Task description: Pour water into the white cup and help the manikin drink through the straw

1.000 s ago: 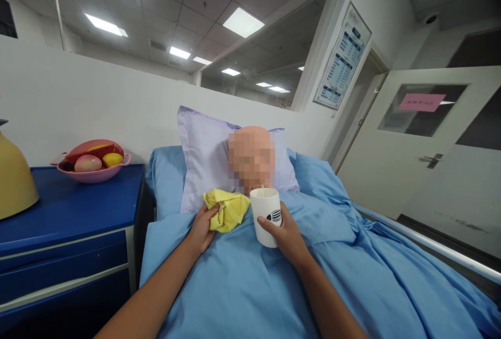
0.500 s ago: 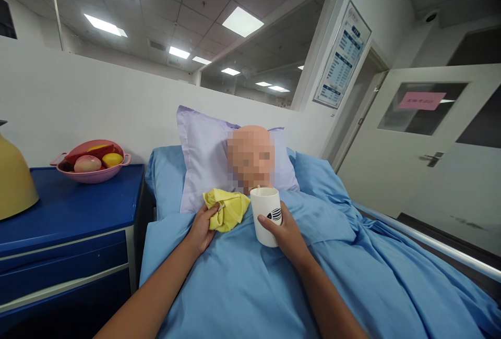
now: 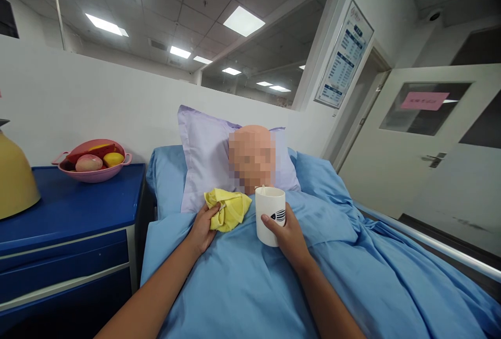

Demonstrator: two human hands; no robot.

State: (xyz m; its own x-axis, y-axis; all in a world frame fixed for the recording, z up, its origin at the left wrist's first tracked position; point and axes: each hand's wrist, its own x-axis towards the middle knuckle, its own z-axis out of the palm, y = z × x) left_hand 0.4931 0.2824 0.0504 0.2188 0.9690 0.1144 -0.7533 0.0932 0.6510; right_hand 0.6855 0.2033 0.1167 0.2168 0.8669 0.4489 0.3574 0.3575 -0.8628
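My left hand (image 3: 204, 228) is closed on a crumpled yellow cloth (image 3: 231, 212), thumb on top, over the blue quilt (image 3: 235, 287). A white cup (image 3: 269, 204) with a black fish-like print is gripped in my right hand (image 3: 288, 234), held nearly upright. The tip of something thin and pale, perhaps a straw, shows at the cup's rim; its lower part is hidden. Just beyond the cup and cloth, a bald manikin head (image 3: 252, 143), blurred over the face, rests against a lilac pillow (image 3: 201, 159). The quilt covers whatever lies below its neck.
To the left stands a blue bedside cabinet (image 3: 78, 214) with a pink basket (image 3: 94, 174) of fruit and a yellow rounded vessel (image 3: 15, 177). A metal bed rail (image 3: 430, 240) runs along the right. Farther right is an open door (image 3: 422, 161).
The cup in my right hand has shifted slightly right and become more upright. My left hand and the cloth have hardly moved.
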